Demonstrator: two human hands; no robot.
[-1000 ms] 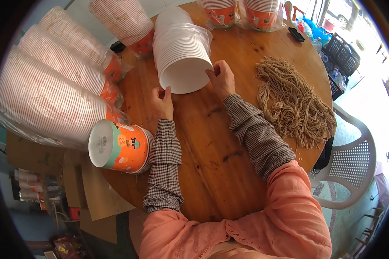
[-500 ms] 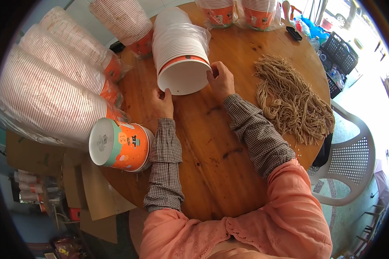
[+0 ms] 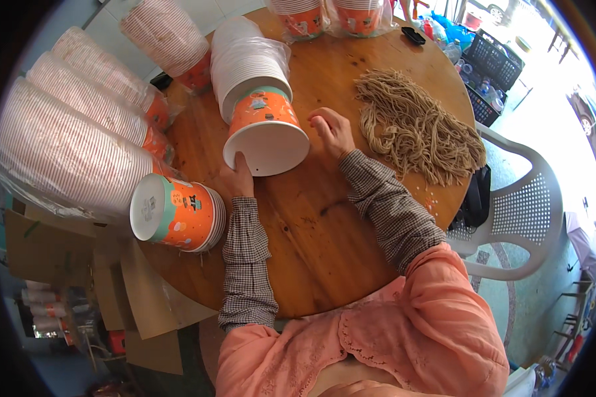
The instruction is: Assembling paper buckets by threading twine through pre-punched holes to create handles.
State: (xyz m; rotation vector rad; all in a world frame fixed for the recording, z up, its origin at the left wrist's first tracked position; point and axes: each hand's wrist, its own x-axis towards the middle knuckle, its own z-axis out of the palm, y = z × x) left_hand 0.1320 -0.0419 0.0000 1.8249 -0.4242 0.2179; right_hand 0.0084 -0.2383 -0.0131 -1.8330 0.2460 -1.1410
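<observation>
A paper bucket [image 3: 263, 109], orange with a green band at its base, lies tilted with its white open mouth facing me. Its base end is partly out of the mouth of a nested stack of buckets [image 3: 248, 69] in a clear plastic sleeve. My left hand [image 3: 238, 177] grips the lower left of its rim, thumb at the mouth and other fingers hidden behind. To the right of the bucket, my right hand [image 3: 334, 134] is held slightly apart from it, fingers loosely bent and nothing in them. A short stack of the same buckets [image 3: 185, 215] lies beside my left forearm.
Several long sleeved bucket stacks [image 3: 79, 149] line the left side of the round wooden table [image 3: 311, 264]. More stacks [image 3: 357, 20] stand at the far edge. A heap of tan cords [image 3: 420, 129] lies at right, near a grey plastic chair [image 3: 530, 205]. Cardboard [image 3: 159, 291] stands below left.
The front bucket has come out of the sleeved stack toward me, in my left hand. My right hand has come off the rim. The whole view has shifted slightly.
</observation>
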